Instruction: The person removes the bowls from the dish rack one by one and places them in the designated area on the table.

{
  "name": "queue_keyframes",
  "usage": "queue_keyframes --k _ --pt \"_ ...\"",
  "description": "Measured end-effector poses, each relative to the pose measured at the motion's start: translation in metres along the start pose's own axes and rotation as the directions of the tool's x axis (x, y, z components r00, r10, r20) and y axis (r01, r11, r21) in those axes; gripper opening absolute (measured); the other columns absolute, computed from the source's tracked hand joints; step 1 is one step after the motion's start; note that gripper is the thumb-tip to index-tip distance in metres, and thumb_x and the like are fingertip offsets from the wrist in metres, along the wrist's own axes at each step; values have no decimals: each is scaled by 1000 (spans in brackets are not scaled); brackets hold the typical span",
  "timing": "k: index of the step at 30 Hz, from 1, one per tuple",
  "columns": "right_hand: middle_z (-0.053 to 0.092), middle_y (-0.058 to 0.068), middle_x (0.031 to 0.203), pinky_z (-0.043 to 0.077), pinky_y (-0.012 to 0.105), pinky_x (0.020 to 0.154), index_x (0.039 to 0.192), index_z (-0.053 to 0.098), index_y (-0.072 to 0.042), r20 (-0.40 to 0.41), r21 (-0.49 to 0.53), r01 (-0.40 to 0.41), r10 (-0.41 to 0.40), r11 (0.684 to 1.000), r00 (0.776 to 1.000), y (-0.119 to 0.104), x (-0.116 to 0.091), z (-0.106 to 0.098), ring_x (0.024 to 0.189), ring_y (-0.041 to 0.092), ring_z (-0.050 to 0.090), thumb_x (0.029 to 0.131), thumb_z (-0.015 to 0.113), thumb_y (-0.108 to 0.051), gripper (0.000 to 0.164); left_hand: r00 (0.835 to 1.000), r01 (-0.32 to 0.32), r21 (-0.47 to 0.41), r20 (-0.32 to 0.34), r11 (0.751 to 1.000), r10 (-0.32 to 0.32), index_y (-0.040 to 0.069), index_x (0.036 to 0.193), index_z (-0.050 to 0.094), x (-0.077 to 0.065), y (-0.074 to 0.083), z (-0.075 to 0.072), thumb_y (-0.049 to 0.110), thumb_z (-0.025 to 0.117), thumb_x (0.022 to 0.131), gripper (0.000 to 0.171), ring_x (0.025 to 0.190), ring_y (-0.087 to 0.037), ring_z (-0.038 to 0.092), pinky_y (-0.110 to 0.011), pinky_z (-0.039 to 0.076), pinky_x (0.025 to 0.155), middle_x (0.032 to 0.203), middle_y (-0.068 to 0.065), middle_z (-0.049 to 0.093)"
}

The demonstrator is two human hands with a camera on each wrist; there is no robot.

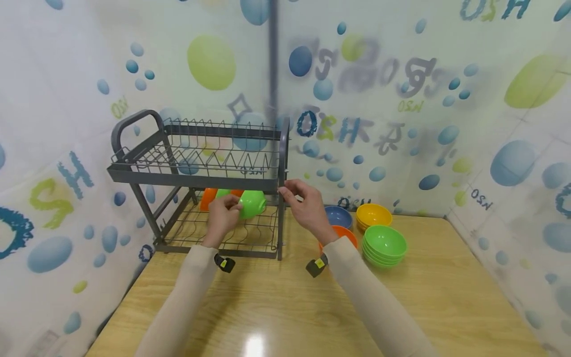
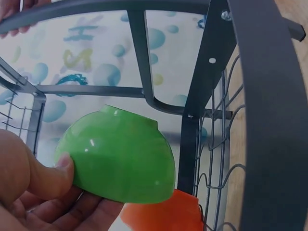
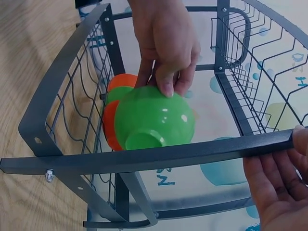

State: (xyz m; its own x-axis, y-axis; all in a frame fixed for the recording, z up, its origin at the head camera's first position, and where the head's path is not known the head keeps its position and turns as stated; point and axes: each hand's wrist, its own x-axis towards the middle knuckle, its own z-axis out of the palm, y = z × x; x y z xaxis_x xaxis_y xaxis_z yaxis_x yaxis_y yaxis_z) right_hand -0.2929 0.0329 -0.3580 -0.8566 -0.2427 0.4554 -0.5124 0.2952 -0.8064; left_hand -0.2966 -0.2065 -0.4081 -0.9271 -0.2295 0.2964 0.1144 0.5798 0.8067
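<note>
My left hand (image 1: 222, 215) pinches a green bowl (image 1: 252, 204) by its rim, thumb on the outside, within the lower tier of a dark two-tier dish rack (image 1: 196, 179). In the left wrist view the bowl (image 2: 120, 154) is tilted on its side. An orange bowl (image 2: 166, 211) is partly hidden behind it. The right wrist view shows orange bowls (image 3: 110, 126) and another green bowl (image 3: 117, 96) lined up in the rack beside the held one. With its thumb and fingers, my right hand (image 1: 307, 204) grips the rack's right side post (image 3: 202, 156).
Right of the rack on the wooden table (image 1: 285, 307) stand a blue bowl (image 1: 339, 217), an orange bowl (image 1: 345, 235), stacked yellow bowls (image 1: 373, 215) and a stack of several green bowls (image 1: 384, 245). The rack's upper wire tier (image 1: 209, 157) overhangs the left hand. Patterned walls enclose the table.
</note>
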Motion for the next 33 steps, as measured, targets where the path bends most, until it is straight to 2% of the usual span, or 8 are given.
queue_keyframes --k 3,7,12,15,21,26,29,33 --pt "72 9 103 59 46 97 128 69 -10 -2 -2 4 -4 1000 1000 0 0 0 98 25 68 105 60 -35 34 999 -50 4 -23 999 50 1 110 75 -8 0 -1 2 60 98 19 87 -30 67 -37 56 72 99 -19 74" --pt "71 9 104 59 45 97 128 68 -10 -3 -9 3 -3 1000 1000 -1 0 0 98 24 68 105 60 -34 34 996 -86 -1 -24 996 86 2 107 76 -18 -1 -5 1 62 97 17 79 -26 64 -30 50 67 94 -18 75" --pt "72 9 105 60 44 96 129 68 -11 -10 -21 8 -9 1000 1000 -2 0 -1 99 22 68 105 60 -34 35 989 -142 3 -28 990 142 0 106 77 -31 -1 -9 -2 62 97 17 79 -25 66 -29 50 67 96 -18 76" --pt "72 8 106 60 44 96 129 69 -11 -8 -17 2 -3 1000 1000 -2 0 0 99 22 68 105 60 -35 35 978 -203 13 -49 979 203 -2 106 76 -41 -2 -12 -4 62 96 17 81 -28 69 -33 53 68 97 -19 77" --pt "72 9 104 59 45 97 127 69 -10 -8 -8 12 -12 1000 1000 -2 0 0 97 22 68 105 60 -34 34 933 -349 12 -94 937 348 -4 103 76 -59 -2 -18 -14 59 91 23 87 -35 73 -53 60 76 96 -20 76" --pt "72 9 104 59 45 96 127 69 -10 -7 -15 29 -29 999 1000 -3 0 0 96 21 67 105 59 -34 34 902 -415 39 -112 909 417 -3 98 77 -70 -1 -21 -15 63 89 21 87 -32 71 -53 60 79 92 -15 75" --pt "72 8 106 59 45 97 128 69 -10 7 -26 22 -22 999 1000 -2 0 -2 99 21 68 105 60 -35 35 868 -476 68 -123 877 481 -3 94 77 -75 1 -23 -18 67 85 20 84 -31 72 -52 60 78 90 -14 75" --pt "71 8 112 57 46 101 131 67 -11 50 -19 6 -5 1000 999 -3 0 -7 107 23 68 105 59 -35 36 818 -547 106 -139 830 558 -2 90 77 -80 3 -25 -21 69 80 23 76 -26 72 -47 61 70 86 -13 74"
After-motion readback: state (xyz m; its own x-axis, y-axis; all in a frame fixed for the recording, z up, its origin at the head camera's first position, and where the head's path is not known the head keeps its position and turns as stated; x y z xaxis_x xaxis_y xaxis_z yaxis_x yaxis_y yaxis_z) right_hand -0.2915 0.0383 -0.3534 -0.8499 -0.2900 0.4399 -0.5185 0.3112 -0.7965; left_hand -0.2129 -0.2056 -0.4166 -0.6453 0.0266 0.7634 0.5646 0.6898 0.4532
